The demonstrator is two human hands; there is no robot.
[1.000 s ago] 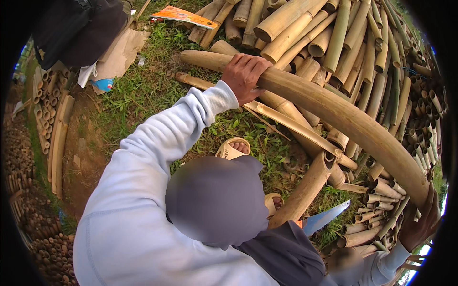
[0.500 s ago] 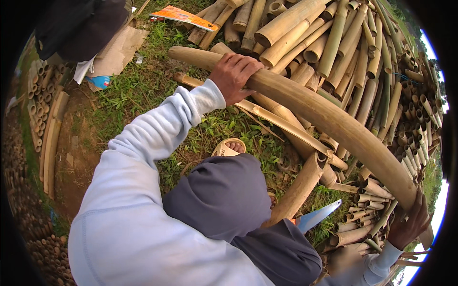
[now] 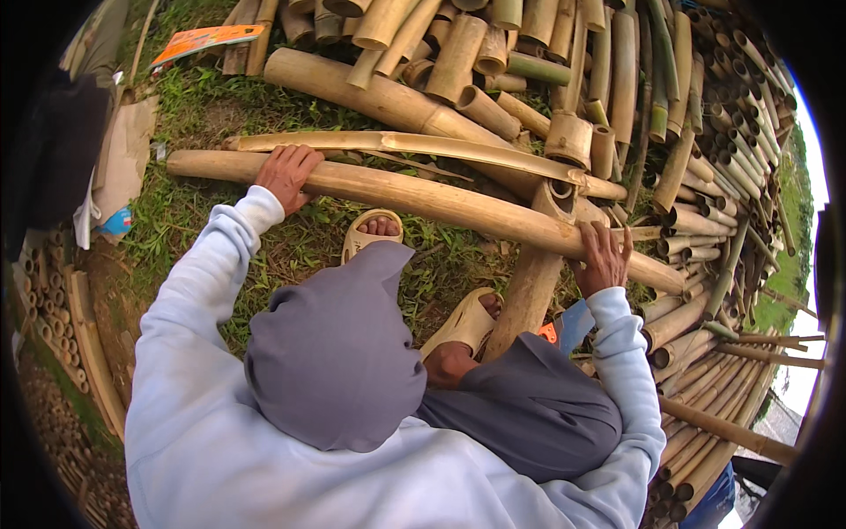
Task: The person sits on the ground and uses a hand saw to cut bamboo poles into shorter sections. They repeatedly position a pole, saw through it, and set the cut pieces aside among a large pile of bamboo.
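Note:
A long, thick bamboo pole point(image 3: 423, 198) lies crosswise in front of me, its right part over a slanting bamboo piece point(image 3: 527, 295) beside my foot. My left hand point(image 3: 289, 176) is closed over the pole toward its left end. Near the right end, my right hand point(image 3: 602, 257) grips it with the fingers over the top. Just beyond runs a split bamboo strip point(image 3: 441, 145), roughly alongside the pole. A hand saw with a blue blade point(image 3: 576, 326) and an orange part sits by my right forearm, partly covered by my leg.
Piled cut bamboo point(image 3: 463, 57) spreads across the far side and right. Far left on the grass lies an orange and white flat piece point(image 3: 207, 40), next to cardboard point(image 3: 128, 145) and a dark-clothed form point(image 3: 57, 159). More bamboo tubes point(image 3: 53, 304) stack at left.
The pole has swung nearer and levelled out, its right end coming down and inward with my right hand. My left hand has moved left. The view has shifted too.

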